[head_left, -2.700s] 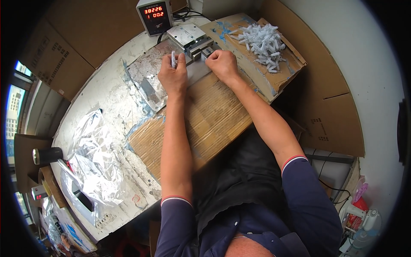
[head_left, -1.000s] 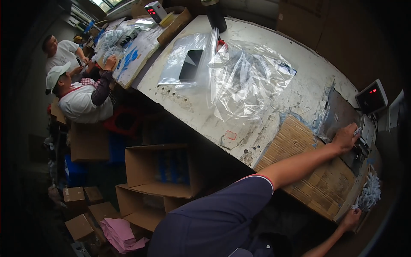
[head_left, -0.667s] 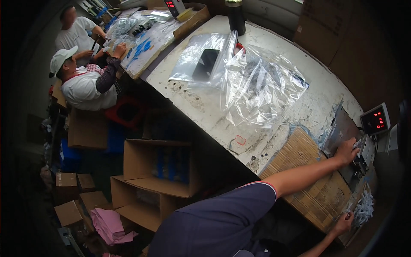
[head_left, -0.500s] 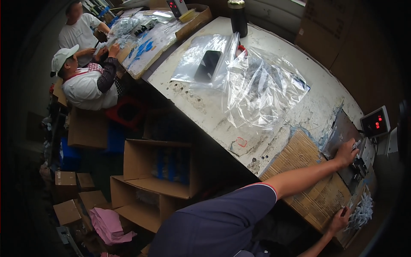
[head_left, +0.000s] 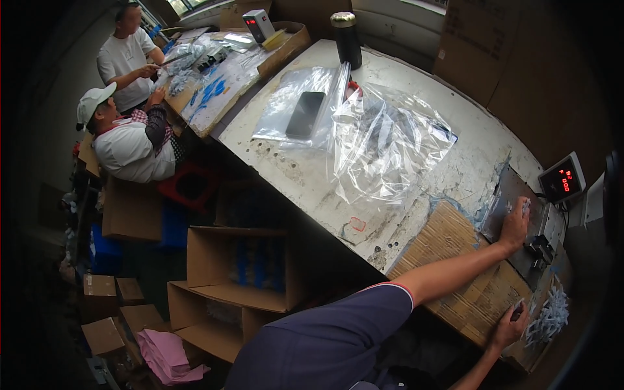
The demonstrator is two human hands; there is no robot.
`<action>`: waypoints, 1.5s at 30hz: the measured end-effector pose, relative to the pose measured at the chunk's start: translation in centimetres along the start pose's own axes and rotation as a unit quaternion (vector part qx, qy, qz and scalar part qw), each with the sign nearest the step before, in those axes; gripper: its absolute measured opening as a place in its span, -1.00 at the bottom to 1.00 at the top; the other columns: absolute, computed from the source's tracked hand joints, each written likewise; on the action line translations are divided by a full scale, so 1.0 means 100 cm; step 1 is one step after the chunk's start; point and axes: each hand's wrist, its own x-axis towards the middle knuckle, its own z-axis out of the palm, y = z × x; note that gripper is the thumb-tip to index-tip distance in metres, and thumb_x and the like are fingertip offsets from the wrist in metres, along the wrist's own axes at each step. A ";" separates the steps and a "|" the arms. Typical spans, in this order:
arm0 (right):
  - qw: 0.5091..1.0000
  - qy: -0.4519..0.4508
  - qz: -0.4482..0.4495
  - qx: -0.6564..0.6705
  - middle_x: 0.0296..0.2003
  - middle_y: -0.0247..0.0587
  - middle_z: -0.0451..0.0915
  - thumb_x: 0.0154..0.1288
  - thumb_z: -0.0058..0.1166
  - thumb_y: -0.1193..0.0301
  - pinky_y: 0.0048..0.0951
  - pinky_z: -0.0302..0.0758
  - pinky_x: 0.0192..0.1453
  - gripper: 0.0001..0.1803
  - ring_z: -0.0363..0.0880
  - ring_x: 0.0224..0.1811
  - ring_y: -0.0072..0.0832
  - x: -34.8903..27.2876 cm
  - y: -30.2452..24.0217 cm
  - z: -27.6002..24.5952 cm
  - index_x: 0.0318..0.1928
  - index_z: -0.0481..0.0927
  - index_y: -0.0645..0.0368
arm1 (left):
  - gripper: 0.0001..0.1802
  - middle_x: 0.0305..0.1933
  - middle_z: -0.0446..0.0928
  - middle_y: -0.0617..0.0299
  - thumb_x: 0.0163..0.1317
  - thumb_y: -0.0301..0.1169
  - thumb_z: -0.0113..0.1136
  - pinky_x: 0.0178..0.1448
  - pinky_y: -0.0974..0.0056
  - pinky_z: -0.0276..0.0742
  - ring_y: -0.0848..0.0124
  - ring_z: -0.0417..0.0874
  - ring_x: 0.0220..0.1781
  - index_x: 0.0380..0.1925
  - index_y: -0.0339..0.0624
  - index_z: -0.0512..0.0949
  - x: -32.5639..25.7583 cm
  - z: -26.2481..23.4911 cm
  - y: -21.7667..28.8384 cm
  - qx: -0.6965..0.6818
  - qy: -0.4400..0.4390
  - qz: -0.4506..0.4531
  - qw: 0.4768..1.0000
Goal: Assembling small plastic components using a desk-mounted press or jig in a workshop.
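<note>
The left hand [head_left: 515, 225] is laid flat on a grey metal plate [head_left: 504, 195] at the right end of the white table [head_left: 468, 149]; a few small white plastic pieces [head_left: 524, 207] are seen at its fingertips, but whether they are pinched cannot be told. The right hand [head_left: 508, 327] is closed around some small white pieces at the near edge of a cardboard sheet [head_left: 468, 286], just beside a pile of white plastic parts [head_left: 549, 318]. A small black tool [head_left: 539, 248] stands between both hands. A digital scale display [head_left: 563, 179] is placed at the far right corner. Clear plastic bags [head_left: 390, 146] and a dark phone [head_left: 305, 114] are lying in the middle of the table, and a dark bottle [head_left: 346, 38] at its far edge.
</note>
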 end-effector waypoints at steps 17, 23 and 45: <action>0.995 0.008 0.100 0.022 -0.29 -0.09 0.67 0.43 0.22 0.41 -0.27 0.55 -0.06 -0.84 0.66 -0.23 -0.22 -0.018 0.007 -0.001 -0.20 0.62 0.29 | -0.82 -0.44 0.51 0.11 0.58 -0.35 -0.04 -0.22 0.16 0.53 0.23 0.64 -0.38 0.05 -0.15 0.41 -0.002 -0.006 0.007 -0.023 -0.027 -0.005 0.999; 0.994 0.018 0.091 0.064 -0.29 -0.09 0.64 0.38 0.27 0.46 -0.24 0.55 -0.11 -0.86 0.63 -0.27 -0.20 -0.021 0.007 0.000 -0.21 0.62 0.29 | -0.83 -0.42 0.55 0.09 0.55 -0.38 -0.01 -0.22 0.12 0.53 0.19 0.66 -0.37 0.04 -0.17 0.42 -0.002 -0.007 0.009 -0.026 -0.033 -0.005 0.999; 0.990 0.030 0.119 0.073 -0.30 -0.16 0.65 0.40 0.20 0.45 -0.27 0.54 -0.08 -0.88 0.62 -0.25 -0.27 -0.024 0.011 0.002 -0.22 0.62 0.28 | -0.87 -0.44 0.55 0.15 0.52 -0.40 0.04 -0.25 0.19 0.53 0.30 0.64 -0.39 -0.04 -0.17 0.47 0.000 -0.010 0.010 -0.027 -0.051 -0.013 0.998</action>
